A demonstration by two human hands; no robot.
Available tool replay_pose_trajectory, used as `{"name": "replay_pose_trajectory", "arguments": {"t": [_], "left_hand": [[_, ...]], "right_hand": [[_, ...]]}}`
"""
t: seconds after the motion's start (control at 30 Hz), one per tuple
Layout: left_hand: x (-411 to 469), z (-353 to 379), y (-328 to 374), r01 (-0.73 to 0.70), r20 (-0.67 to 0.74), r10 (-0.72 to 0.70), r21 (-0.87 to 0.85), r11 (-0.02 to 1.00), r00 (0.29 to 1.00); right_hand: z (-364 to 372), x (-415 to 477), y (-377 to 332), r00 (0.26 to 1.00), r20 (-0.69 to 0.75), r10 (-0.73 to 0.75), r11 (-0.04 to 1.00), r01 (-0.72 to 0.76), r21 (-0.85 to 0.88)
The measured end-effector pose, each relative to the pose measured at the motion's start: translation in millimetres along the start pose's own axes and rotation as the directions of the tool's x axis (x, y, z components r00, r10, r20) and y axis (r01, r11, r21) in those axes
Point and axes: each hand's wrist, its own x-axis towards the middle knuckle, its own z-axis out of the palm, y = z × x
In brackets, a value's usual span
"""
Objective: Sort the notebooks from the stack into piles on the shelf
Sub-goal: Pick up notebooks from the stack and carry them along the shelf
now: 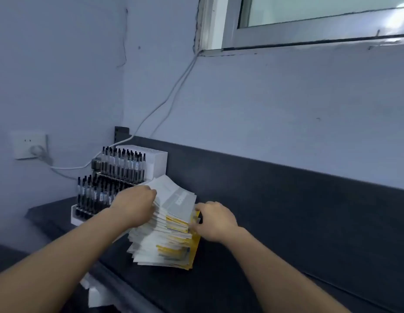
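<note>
Stack of notebooks (167, 233) sat toward the left end of the shelf (264, 245) beside pen rack (113, 177), left hand (133, 206) gripping its fanned top copies, right hand (213, 220) pinching its right edge; uneven lift would likely spill the skewed pile.

One head-worn wide-angle view looks forward and down from close behind the left hand (134, 205) and right hand (215, 220), toward the wall (275, 105).
</note>
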Motion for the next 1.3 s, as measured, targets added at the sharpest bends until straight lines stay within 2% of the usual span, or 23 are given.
{"name": "replay_pose_trajectory", "arguments": {"t": [0.13, 0.3, 0.43, 0.53, 0.6, 0.7, 0.83, 0.97, 1.13, 1.2, 1.3], "left_hand": [[20.1, 15.5, -6.7, 0.061, 0.001, -0.061, -0.006, 0.998, 0.998], [39.0, 23.1, -15.3, 0.118, -0.029, -0.118, 0.009, 0.993, 0.993], [52.2, 23.9, -19.2, 0.140, 0.010, -0.140, -0.128, 0.982, 0.990], [59.4, 26.0, -22.7, 0.181, 0.042, -0.176, -0.201, 0.963, 0.983], [62.9, 27.3, -23.9, 0.213, 0.048, -0.208, -0.234, 0.949, 0.977], [67.2, 27.8, -22.5, 0.258, 0.140, -0.226, -0.289, 0.922, 0.964], [70.7, 28.7, -20.4, 0.303, 0.162, -0.265, -0.290, 0.908, 0.950], [68.1, 25.5, -16.0, 0.328, 0.149, -0.297, -0.285, 0.900, 0.943], [66.4, 29.1, -15.5, 0.326, 0.133, -0.299, -0.342, 0.881, 0.945], [66.4, 28.8, -17.6, 0.343, 0.144, -0.311, -0.402, 0.849, 0.939], [65.5, 24.2, -21.6, 0.411, 0.235, -0.337, -0.510, 0.756, 0.912]], "right_hand": [[14.8, 27.9, 5.7, 0.997, 0.071, 0.002, 0.996, -0.008, 0.086], [31.6, 55.2, 0.2, 0.995, 0.092, -0.028, 0.982, 0.010, 0.190], [37.8, 62.5, -1.2, 0.986, 0.162, -0.031, 0.981, -0.001, 0.196], [38.1, 65.6, 5.8, 0.987, 0.163, -0.019, 0.956, -0.030, 0.292], [38.9, 67.5, 11.7, 0.987, 0.163, -0.003, 0.919, -0.061, 0.390], [42.2, 68.3, 16.7, 0.987, 0.155, 0.050, 0.831, -0.127, 0.542], [40.2, 62.9, 16.6, 0.978, 0.181, 0.099, 0.664, -0.201, 0.720], [39.7, 64.8, 10.1, 0.974, 0.122, 0.190, 0.755, -0.224, 0.617], [34.9, 64.0, 0.8, 0.978, 0.143, 0.153, 0.793, -0.208, 0.573], [33.9, 62.6, -2.9, 0.979, 0.157, 0.133, 0.803, -0.199, 0.562], [35.3, 63.6, -7.4, 0.972, 0.175, 0.154, 0.787, -0.228, 0.573]]}}
